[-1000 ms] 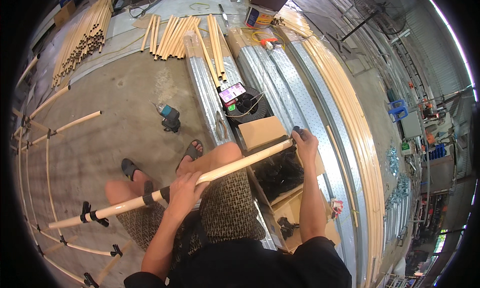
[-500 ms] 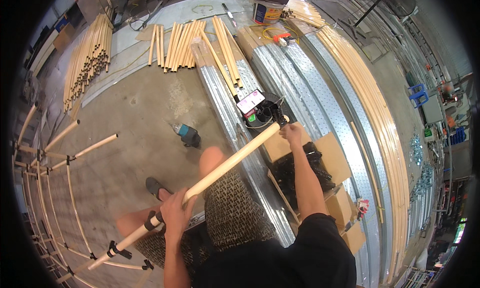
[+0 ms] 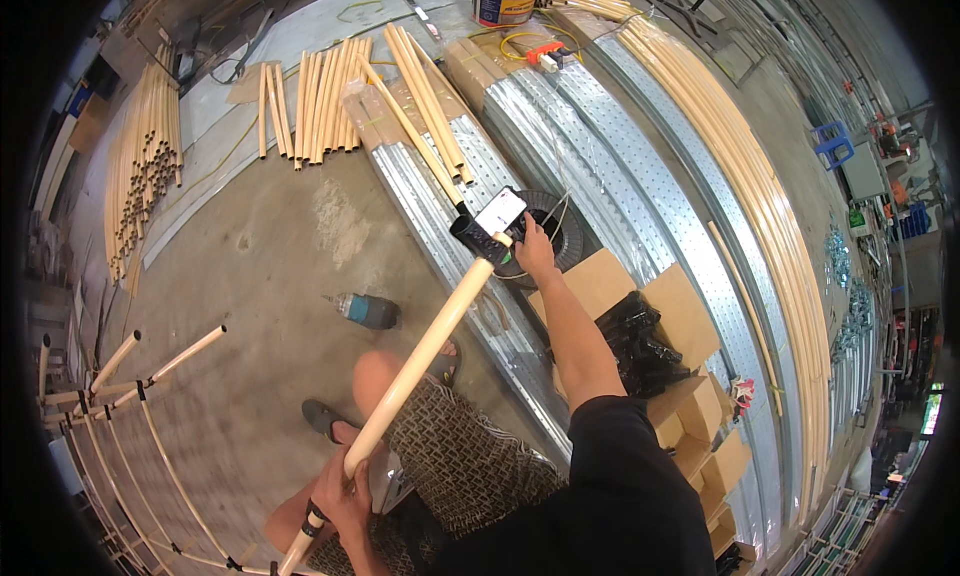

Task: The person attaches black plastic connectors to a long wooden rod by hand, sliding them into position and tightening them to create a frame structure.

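Nearest me, at seven o'clock from the middle of my view, the left hand (image 3: 341, 496) has its fingers wrapped round a cream pole (image 3: 420, 361), grasping it toward its lower end. I see the pole slant up from seven o'clock past the bare knee (image 3: 374, 370) to a black connector (image 3: 474, 238) at its upper end, near the centre. Just right of that is the right hand (image 3: 538, 252), forefinger stretched to the edge of a phone (image 3: 502, 209); I can't tell whether it touches the screen or whether the other fingers grip anything. The phone lies over a black spool (image 3: 571, 240).

At four o'clock I have a cardboard box (image 3: 685, 306), flaps open, with black parts (image 3: 635, 351) inside. A teal and black drill (image 3: 366, 311) lies on the floor (image 3: 270, 266) between eight and nine. Farther off, a frame of joined pipes (image 3: 188, 355) stands at eight, and perforated metal profiles (image 3: 640, 166) run toward two. Beyond, short cream pipes (image 3: 328, 96) lie at eleven, and a bucket (image 3: 502, 6) stands at twelve.
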Available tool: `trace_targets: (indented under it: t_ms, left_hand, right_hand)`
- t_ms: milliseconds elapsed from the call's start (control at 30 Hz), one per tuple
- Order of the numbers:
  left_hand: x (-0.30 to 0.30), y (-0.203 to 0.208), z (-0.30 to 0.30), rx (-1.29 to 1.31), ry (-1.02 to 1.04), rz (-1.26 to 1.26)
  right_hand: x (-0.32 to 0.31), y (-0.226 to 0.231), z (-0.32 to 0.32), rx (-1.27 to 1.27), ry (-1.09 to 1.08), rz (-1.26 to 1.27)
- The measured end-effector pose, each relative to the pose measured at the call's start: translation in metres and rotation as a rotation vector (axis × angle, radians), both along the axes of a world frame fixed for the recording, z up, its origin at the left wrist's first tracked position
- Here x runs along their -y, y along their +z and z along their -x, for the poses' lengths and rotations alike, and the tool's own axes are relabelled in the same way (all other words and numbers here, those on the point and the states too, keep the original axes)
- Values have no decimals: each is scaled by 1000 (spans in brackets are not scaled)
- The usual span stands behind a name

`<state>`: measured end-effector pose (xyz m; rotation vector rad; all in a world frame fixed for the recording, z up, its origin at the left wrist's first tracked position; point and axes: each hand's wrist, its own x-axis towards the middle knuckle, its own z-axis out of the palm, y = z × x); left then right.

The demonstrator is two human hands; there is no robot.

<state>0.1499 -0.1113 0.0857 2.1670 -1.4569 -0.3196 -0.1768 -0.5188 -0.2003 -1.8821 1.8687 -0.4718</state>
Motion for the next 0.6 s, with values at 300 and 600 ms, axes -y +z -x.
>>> trace_targets:
  t_ms: [300, 600]
  left_hand:
    - [9, -2, -13, -68, 142, -117]
    - [23, 3, -11, -94, 124, -93]
  right_hand:
    - [23, -5, -8, -132, 17, -124]
    - [31, -7, -6, -195, 45, -107]
